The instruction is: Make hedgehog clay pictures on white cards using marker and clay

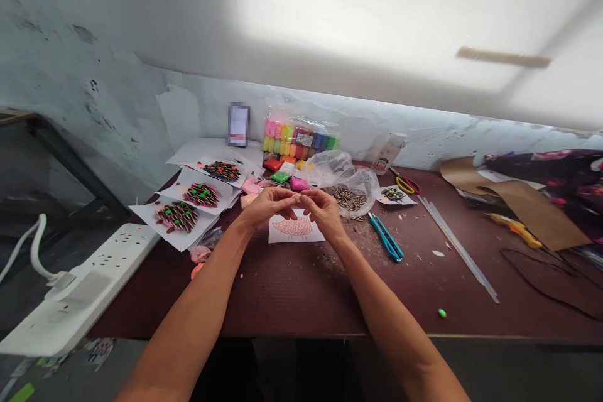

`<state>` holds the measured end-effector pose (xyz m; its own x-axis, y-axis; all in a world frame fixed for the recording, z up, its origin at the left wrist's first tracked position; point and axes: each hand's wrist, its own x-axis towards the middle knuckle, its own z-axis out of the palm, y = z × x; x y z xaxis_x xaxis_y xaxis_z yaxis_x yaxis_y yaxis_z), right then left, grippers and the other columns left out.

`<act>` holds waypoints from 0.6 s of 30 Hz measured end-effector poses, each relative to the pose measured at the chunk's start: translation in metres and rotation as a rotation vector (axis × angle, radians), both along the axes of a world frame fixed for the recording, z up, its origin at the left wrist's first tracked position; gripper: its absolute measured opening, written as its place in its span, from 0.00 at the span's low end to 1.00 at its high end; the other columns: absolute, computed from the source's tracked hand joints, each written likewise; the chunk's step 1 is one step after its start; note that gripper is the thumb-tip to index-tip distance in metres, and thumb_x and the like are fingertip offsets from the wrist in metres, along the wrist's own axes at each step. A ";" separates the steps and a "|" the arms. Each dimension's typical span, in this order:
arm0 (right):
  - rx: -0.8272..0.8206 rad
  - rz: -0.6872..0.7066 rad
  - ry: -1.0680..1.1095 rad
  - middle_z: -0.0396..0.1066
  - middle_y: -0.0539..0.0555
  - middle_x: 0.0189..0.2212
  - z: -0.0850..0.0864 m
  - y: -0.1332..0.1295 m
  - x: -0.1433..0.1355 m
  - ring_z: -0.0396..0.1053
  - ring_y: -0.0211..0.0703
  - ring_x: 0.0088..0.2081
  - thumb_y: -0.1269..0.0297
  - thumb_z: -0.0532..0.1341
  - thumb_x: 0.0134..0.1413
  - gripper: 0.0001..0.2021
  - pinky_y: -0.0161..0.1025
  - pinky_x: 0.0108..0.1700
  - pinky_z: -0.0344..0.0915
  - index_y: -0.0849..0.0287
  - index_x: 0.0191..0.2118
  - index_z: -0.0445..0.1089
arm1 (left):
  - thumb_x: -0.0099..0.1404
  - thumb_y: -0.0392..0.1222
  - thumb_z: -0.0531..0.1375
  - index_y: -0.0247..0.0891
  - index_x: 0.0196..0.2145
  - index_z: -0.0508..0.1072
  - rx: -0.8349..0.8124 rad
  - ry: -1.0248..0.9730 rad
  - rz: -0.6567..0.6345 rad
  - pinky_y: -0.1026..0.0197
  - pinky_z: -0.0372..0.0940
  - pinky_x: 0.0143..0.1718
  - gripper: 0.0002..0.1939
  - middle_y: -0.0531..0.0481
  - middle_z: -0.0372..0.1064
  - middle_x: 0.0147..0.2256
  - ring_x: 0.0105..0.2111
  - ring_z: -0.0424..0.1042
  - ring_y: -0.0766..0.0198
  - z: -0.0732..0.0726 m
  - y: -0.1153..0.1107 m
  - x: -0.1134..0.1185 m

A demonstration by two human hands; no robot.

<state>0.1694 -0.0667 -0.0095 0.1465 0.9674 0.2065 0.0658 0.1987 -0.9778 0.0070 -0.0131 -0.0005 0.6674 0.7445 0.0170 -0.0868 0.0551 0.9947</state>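
Note:
My left hand (269, 206) and my right hand (324, 212) meet at the fingertips in the middle of the table. Both are closed in a pinch, and whatever sits between the fingers is too small to make out. Just below them lies a white paper (296, 235) with a hedgehog-like outline drawn in orange, its top edge partly covered by my hands. Behind the fingers are small packets of modelling clay, one green (281, 177) and one magenta (298, 184). Right of my right hand, a clear plastic bag (370, 183) holds sunflower seeds (347, 198).
Finished seed hedgehogs on paper (178, 217) lie left, near a white power strip (113, 264). On the right are a blue utility knife (386, 239), scissors (407, 184), glue sticks (459, 251) and a yellow glue gun (516, 229) with its cord. A phone (239, 125) stands at the back.

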 end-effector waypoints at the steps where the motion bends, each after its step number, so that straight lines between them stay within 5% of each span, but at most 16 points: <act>1: -0.001 -0.003 -0.017 0.73 0.50 0.24 -0.001 0.000 0.000 0.64 0.35 0.21 0.45 0.67 0.45 0.20 0.32 0.20 0.57 0.59 0.33 0.74 | 0.50 0.57 0.70 0.32 0.38 0.77 0.007 -0.008 0.019 0.64 0.69 0.27 0.26 0.49 0.76 0.28 0.23 0.74 0.66 -0.001 0.000 0.001; 11: 0.050 -0.054 -0.141 0.76 0.53 0.26 -0.006 0.001 0.001 0.71 0.41 0.28 0.48 0.65 0.50 0.17 0.35 0.30 0.65 0.60 0.31 0.75 | 0.53 0.60 0.67 0.36 0.38 0.66 0.063 0.004 0.018 0.67 0.66 0.24 0.27 0.52 0.75 0.27 0.23 0.74 0.67 -0.008 0.002 0.004; 18: 0.104 -0.095 -0.123 0.76 0.54 0.27 -0.010 0.002 0.003 0.71 0.43 0.29 0.50 0.65 0.49 0.15 0.38 0.34 0.67 0.59 0.29 0.73 | 0.47 0.55 0.71 0.35 0.42 0.69 0.036 0.042 0.011 0.67 0.66 0.24 0.30 0.49 0.76 0.31 0.23 0.75 0.66 0.001 -0.001 0.002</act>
<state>0.1722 -0.0647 -0.0193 0.2040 0.9230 0.3264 0.2072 0.2851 -0.9358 0.0089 -0.0146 0.0007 0.6598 0.7512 0.0155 -0.0451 0.0190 0.9988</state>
